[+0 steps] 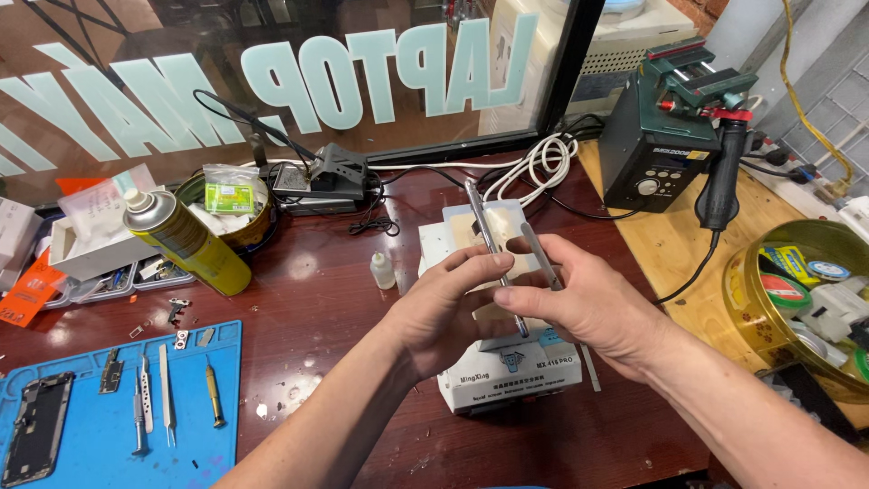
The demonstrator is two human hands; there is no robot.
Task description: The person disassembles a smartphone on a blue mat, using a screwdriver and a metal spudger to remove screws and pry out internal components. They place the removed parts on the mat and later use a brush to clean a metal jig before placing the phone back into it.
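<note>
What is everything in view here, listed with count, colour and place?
Phone frame: one, silver, held edge-on between both hands.
Flat metal tool: one, grey, in the right hand's fingers.
Separator machine: one, white, under the hands on the table.
Spray can: one, yellow-green, lying tilted at left.
Dropper bottle: one, white, upright left of the machine.
Work mat: one, blue, lower left, bearing tweezers and a phone part.
Soldering station: one, dark green, upper right.
Round tin: one, gold, right edge, holding tape rolls.
White cable: one coil, behind the machine.
Left hand: grips the frame.
Right hand: grips frame and tool.
</note>
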